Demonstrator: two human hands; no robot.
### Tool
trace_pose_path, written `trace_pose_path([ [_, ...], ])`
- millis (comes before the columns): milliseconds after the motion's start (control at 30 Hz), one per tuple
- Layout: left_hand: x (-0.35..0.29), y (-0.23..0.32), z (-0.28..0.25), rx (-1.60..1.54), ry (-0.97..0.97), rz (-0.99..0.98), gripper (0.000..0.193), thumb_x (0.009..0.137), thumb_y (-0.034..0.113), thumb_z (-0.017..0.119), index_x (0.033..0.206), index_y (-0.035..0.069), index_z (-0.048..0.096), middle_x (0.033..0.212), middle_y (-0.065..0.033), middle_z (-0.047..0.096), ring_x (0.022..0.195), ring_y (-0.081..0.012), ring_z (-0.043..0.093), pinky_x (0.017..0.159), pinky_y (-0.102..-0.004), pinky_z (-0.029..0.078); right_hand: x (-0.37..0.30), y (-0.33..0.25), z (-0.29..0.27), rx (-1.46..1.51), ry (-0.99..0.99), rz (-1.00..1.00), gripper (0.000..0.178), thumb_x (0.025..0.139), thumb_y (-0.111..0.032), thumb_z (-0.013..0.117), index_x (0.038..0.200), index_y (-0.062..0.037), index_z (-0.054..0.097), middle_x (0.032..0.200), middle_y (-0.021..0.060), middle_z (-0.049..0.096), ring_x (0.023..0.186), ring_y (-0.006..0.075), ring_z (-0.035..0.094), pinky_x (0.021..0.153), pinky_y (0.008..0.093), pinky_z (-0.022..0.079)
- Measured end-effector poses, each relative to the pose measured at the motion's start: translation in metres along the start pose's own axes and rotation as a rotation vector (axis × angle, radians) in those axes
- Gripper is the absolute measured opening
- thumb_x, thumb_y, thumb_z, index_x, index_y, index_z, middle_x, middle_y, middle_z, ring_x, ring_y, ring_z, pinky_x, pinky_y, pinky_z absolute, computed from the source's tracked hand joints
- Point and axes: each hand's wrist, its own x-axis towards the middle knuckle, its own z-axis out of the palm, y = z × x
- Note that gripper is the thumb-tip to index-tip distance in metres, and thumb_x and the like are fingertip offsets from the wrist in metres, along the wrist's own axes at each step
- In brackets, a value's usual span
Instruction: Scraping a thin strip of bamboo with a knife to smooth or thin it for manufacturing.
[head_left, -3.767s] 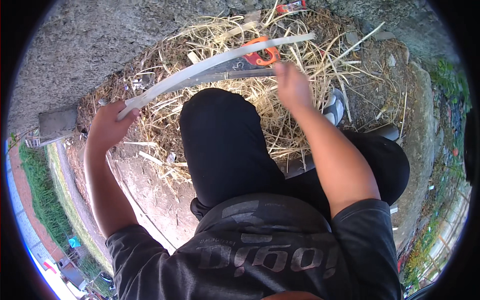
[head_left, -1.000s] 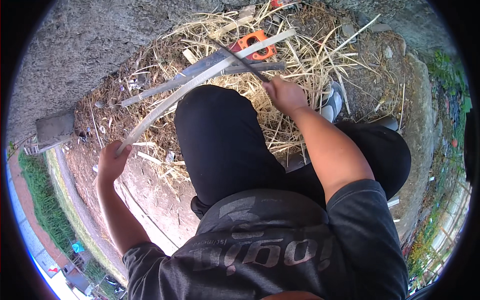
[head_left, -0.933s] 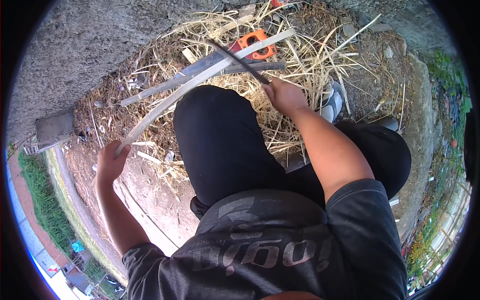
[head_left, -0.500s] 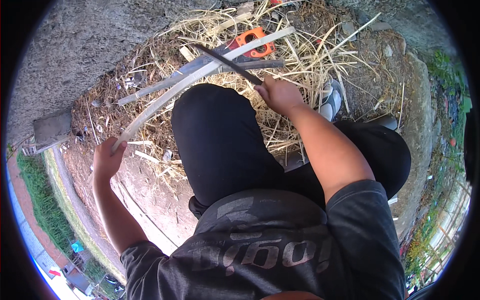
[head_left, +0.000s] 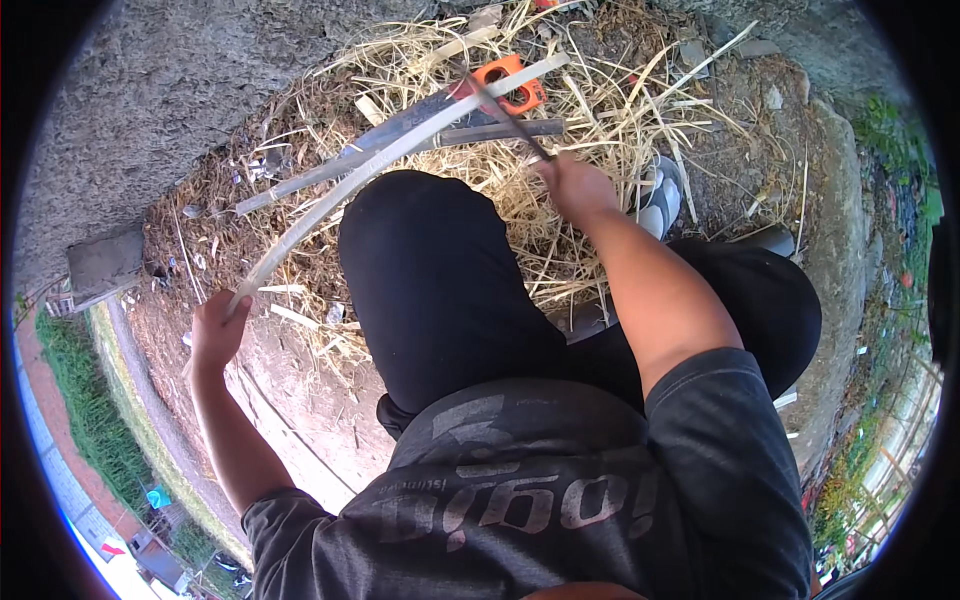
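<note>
In my left hand (head_left: pixel 218 330) is the near end of a long pale strip (head_left: pixel 345 188), which looks like split bamboo. The fingers are wrapped around it. The strip slants up and right past my raised knee, its far end over the shavings. My right hand (head_left: pixel 580 190) grips a long, thin, dark-bladed knife (head_left: pixel 516 124); its handle is hidden in the fist. Near the strip's far end the blade crosses it, its tip slightly blurred. Whether edge and strip touch, I cannot tell.
A handsaw with an orange handle (head_left: pixel 536 94) lies beyond the strip, beside a grey split pole (head_left: pixel 300 185). Pale shavings (head_left: pixel 600 130) cover the ground. A rough wall (head_left: pixel 200 90) rises at the far left. My sandalled foot (head_left: pixel 660 195) stands right of the shavings.
The knife has moved right and away along the strip toward its far end, with my right hand shifting right. My left hand and the strip's near end have dropped slightly nearer.
</note>
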Motion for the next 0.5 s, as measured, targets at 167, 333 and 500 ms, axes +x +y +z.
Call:
trace_pose_path([
  [167, -0.001, -0.003, 0.001, -0.035, -0.09, -0.061, 0.033, 0.093, 0.032, 0.065, 0.08, 0.002, 0.06, 0.059, -0.0112, 0.054, 0.052, -0.0224, 0.048, 0.053, -0.0412, 0.039, 0.021, 0.051, -0.014, 0.04, 0.241, 0.337, 0.05, 0.102, -0.049, 0.038, 0.1, -0.0029, 0.058, 0.09, 0.0229, 0.069, 0.088, 0.0441, 0.067, 0.081, 0.0538, 0.052],
  [333, -0.006, -0.007, -0.001, -0.049, -0.092, -0.127, 0.032, 0.091, 0.03, 0.067, 0.08, 0.001, 0.06, 0.059, -0.0121, 0.053, 0.053, -0.0211, 0.048, 0.053, -0.0401, 0.038, -0.001, 0.008, -0.001, -0.006, 0.142, 0.211, 0.049, 0.102, -0.049, 0.039, 0.101, -0.0041, 0.058, 0.089, 0.0234, 0.069, 0.089, 0.0432, 0.067, 0.08, 0.0539, 0.051],
  [500, -0.01, -0.007, 0.003, -0.06, -0.077, -0.048, 0.032, 0.092, 0.03, 0.066, 0.08, 0.001, 0.06, 0.059, -0.0123, 0.052, 0.052, -0.0219, 0.046, 0.053, -0.0402, 0.038, 0.016, 0.034, -0.002, 0.024, 0.065, 0.246, 0.05, 0.102, -0.05, 0.038, 0.102, -0.004, 0.056, 0.087, 0.0246, 0.068, 0.086, 0.0446, 0.066, 0.08, 0.0551, 0.05],
])
